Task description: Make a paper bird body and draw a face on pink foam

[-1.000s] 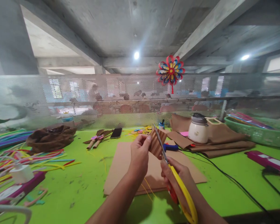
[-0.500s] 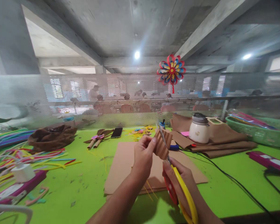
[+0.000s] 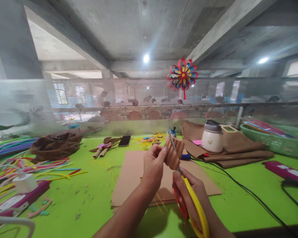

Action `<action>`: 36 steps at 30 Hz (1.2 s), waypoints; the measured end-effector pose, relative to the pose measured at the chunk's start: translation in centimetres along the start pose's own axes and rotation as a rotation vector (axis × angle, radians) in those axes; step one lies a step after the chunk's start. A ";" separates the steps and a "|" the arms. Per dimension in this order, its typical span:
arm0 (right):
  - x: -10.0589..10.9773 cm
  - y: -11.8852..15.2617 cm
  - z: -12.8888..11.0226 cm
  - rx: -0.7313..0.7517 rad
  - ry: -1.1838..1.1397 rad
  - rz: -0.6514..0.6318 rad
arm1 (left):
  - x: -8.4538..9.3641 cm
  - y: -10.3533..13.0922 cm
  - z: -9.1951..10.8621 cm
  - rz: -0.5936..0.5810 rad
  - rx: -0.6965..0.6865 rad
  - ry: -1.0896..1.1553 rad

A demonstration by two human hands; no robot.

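A ceiling lamp (image 3: 146, 59) flares in a streak; shadows are soft, edges stretched and blurred.

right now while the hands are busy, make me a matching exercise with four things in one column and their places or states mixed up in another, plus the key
Things
1. black rectangular phone
2. striped brown piece
3. cream rounded jar
4. yellow-and-red-handled scissors

Places or states
A. gripped in the right hand
B. standing upright, dark lid on
C. lying on the green table
D. pinched in the left hand

Pairs: 1-C, 2-D, 3-B, 4-A

One head-worn view faces forward and down — green table (image 3: 89, 198) near; perforated screen (image 3: 144, 89) beyond.
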State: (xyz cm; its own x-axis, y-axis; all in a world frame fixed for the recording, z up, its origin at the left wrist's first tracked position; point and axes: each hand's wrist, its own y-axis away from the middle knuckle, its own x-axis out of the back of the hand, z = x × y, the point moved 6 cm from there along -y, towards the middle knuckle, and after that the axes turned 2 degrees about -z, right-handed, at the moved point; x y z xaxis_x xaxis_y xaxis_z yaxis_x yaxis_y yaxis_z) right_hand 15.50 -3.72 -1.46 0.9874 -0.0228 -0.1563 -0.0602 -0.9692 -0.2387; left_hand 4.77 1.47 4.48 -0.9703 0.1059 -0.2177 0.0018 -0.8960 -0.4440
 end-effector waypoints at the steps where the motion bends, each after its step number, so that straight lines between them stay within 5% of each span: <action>1: 0.0 0.0 0.0 0.002 0.005 -0.005 | 0.0 0.0 0.1 0.001 -0.001 -0.001; 20: 0.3 0.4 0.2 -0.035 -0.038 0.111 | -0.4 0.3 0.6 -0.012 -0.025 -0.004; 25: 2.8 -0.4 -0.8 0.019 -0.017 0.264 | -0.2 0.2 0.7 0.011 -0.012 0.021; 31: 9.2 -3.2 -2.6 0.164 0.549 0.247 | 0.9 -0.8 0.5 0.052 0.032 0.071; 36: 11.1 -3.6 -2.1 0.104 1.040 0.012 | 2.8 -2.4 0.8 0.163 0.006 0.134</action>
State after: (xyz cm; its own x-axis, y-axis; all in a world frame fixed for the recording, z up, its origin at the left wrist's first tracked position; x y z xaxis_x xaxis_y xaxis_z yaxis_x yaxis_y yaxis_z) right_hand 26.95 -0.96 -0.35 0.6220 -0.2801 0.7312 -0.0346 -0.9428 -0.3317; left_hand 1.81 3.60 5.64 -0.9162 0.0156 -0.4004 0.1542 -0.9085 -0.3883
